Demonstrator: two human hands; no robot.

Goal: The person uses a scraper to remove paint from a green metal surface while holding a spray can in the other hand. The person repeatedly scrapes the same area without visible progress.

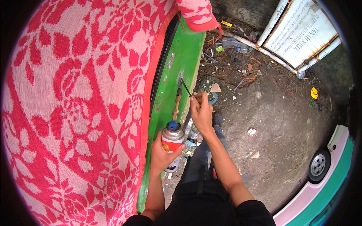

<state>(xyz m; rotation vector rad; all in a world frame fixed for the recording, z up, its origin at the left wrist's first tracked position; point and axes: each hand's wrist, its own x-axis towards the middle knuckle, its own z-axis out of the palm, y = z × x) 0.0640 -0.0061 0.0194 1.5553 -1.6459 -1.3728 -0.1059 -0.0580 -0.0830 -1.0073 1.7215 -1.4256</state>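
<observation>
My left hand is wrapped round a gas torch, its canister white and red with a blue knob and a brassy nozzle pointing up along a green painted car panel. Between the fingers of my right hand is a thin dark metal tool; its handle is mostly hidden in my grip. The tool's tip is at a grey, bare-looking patch on the panel, just beyond the nozzle's mouth. No flame can be seen.
A red and pink patterned cloth covers the area left of the panel. Litter lies on the dirt ground at right. A rusty white-framed sign leans at the far right, and a pink and teal vehicle stands at the near right.
</observation>
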